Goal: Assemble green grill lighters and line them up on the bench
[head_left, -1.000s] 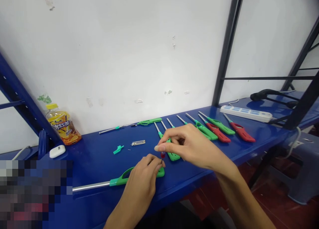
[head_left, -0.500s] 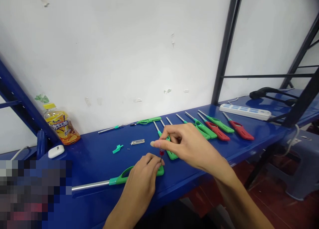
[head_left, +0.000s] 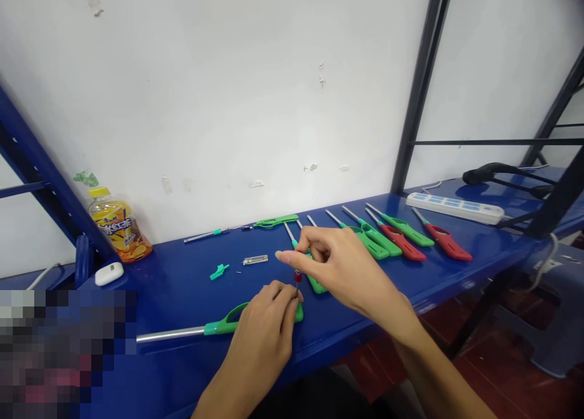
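Observation:
A green lighter (head_left: 224,326) with a long metal tube lies near the front of the blue table (head_left: 182,291). My left hand (head_left: 267,322) is closed over its handle and pins it down. Above the handle's right end, my right hand (head_left: 340,267) grips a small red screwdriver (head_left: 298,277), held upright with its tip down by the left fingertips. The exact contact of the tip is hidden. Behind the hands lie a teal trigger piece (head_left: 219,271), a small metal part (head_left: 255,259), an opened green casing (head_left: 275,221) and a thin rod (head_left: 201,236).
Several green lighters (head_left: 404,229) and red lighters (head_left: 447,242) lie in a row to the right. Beyond are a white power strip (head_left: 456,207) and black frame posts (head_left: 422,84). A drink bottle (head_left: 119,224) and a white case (head_left: 109,274) stand at the left.
The whole view has shifted slightly, so things appear a little further right. The right hand has turned slightly around the screwdriver; the left hand keeps its hold on the lighter.

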`<state>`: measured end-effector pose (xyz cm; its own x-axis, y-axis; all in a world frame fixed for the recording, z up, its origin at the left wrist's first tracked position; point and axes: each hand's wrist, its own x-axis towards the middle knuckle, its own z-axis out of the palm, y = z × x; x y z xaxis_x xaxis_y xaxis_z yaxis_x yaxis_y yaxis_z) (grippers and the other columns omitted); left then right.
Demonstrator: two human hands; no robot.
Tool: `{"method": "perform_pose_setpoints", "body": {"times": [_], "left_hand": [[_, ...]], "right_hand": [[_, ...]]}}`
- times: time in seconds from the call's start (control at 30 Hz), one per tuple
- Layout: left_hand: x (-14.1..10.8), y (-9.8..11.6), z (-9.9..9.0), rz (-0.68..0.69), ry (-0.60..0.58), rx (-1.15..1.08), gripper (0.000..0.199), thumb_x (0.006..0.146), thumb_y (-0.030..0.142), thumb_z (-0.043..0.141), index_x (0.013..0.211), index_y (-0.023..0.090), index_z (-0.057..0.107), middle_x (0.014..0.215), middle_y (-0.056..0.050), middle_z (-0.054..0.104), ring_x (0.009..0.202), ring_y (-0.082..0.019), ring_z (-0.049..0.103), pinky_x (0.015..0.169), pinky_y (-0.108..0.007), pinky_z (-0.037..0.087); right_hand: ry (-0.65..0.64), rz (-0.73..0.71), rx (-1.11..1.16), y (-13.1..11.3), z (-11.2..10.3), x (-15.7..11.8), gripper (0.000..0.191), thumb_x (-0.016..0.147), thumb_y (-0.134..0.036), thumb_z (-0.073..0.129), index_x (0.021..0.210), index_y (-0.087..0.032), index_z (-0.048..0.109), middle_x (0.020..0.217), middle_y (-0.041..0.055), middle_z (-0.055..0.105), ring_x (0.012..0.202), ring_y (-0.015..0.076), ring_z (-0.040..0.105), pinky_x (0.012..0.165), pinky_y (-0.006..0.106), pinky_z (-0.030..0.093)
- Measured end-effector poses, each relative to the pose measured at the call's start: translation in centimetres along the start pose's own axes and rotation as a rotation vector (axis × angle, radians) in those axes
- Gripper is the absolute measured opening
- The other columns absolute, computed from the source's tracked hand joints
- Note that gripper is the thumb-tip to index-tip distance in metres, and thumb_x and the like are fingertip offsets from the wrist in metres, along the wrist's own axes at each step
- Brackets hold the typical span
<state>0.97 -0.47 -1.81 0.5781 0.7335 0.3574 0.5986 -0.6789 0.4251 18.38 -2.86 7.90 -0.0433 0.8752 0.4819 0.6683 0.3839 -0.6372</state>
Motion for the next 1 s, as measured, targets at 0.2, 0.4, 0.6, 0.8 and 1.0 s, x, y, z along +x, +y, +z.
{"method": "perform_pose_setpoints", "body": {"times": [0.2,0.4,0.6,0.8,1.0], "left_hand": [[0.0,0.2,0.0,0.006,0.017,0.055,0.022,0.105,0.019,0.042,0.108,0.024,0.063,0.107,-0.003,0.067,0.095,-0.025,0.064,0.089,-0.042,0.048],[0.0,0.3,0.1,-0.004,0.006,0.115,0.023,0.106,0.019,0.041,0.109,0.024,0.064,0.106,-0.004,0.067,0.096,-0.026,0.063,0.090,-0.046,0.048],[-0.1,0.7,0.1,-0.008,0.015,0.162,0.023,0.106,0.021,0.041,0.111,0.023,0.064,0.111,-0.006,0.067,0.100,-0.028,0.060,0.091,-0.049,0.046],[-0.5,0.8,-0.4,0.039,0.093,0.117,0.035,0.096,0.014,0.046,0.128,0.021,0.059,0.117,-0.010,0.065,0.107,-0.030,0.058,0.096,-0.052,0.044],[-0.6,0.1,-0.7,-0.026,0.192,0.057,0.052,0.082,0.000,0.038,0.126,0.020,0.059,0.117,-0.011,0.066,0.109,-0.031,0.058,0.094,-0.051,0.047]], "right_hand": [[-0.048,-0.016,0.003,-0.2,-0.2,-0.1,0.042,0.094,-0.050,0.071,0.067,-0.022,0.053,0.051,-0.0094,0.051,0.050,0.0095,0.043,0.055,0.027,0.030],[-0.062,-0.002,0.011,0.1,-0.3,0.0,0.040,0.094,-0.048,0.071,0.069,-0.022,0.053,0.053,-0.0092,0.052,0.052,0.0099,0.045,0.053,0.027,0.030],[-0.082,0.011,0.029,0.7,-0.5,0.2,0.039,0.095,-0.047,0.069,0.069,-0.022,0.054,0.052,-0.0092,0.053,0.049,0.0098,0.045,0.055,0.026,0.031],[-0.081,-0.001,0.024,0.6,-0.6,0.2,0.038,0.096,-0.046,0.068,0.071,-0.022,0.052,0.054,-0.0087,0.053,0.050,0.0106,0.045,0.056,0.027,0.030],[-0.092,-0.004,0.019,0.6,-0.7,0.1,0.038,0.095,-0.045,0.069,0.071,-0.023,0.052,0.056,-0.0081,0.052,0.053,0.0112,0.045,0.056,0.027,0.031]]}}
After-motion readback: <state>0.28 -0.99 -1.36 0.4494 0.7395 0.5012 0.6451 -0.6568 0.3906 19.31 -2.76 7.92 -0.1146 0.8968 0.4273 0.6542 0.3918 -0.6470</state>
